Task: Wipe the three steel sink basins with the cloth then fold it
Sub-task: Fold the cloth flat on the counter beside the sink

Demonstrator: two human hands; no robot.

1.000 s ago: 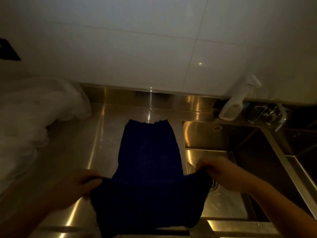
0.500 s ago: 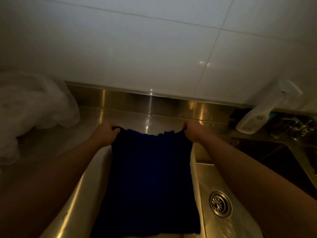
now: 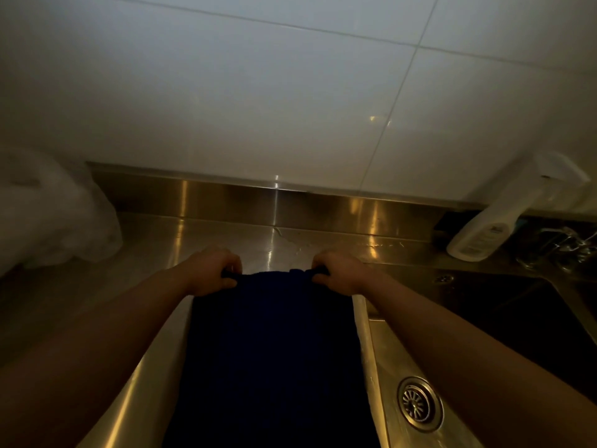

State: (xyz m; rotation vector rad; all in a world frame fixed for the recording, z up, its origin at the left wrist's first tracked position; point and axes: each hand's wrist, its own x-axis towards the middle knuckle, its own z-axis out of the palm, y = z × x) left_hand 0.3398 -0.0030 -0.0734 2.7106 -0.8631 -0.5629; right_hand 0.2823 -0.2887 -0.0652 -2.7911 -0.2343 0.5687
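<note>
Lying flat down the lower centre of the frame, the dark blue cloth covers a strip of the steel counter, its near end running out of view at the bottom edge. To its right, in the lower right of the frame, a steel sink basin drops away just beside the cloth's long edge, with a round slotted drain in its floor. Two bare forearms reach in from the lower corners toward the middle of the frame.

At the cloth's far edge, just below frame centre, the left hand has its fingers curled shut, pinching the cloth's far left corner. The right hand matches it, fingers closed on the far right corner. Between the two hands the far hem sags slightly and looks a little bunched.

Beyond the hands, bare counter runs to a low steel upstand at mid-frame. At the left edge sits a crumpled white plastic bag. At the right edge a white spray bottle leans against the wall, with metal tap fittings just right of it, dim and hard to read. Large white wall tiles fill the upper half of the frame.
</note>
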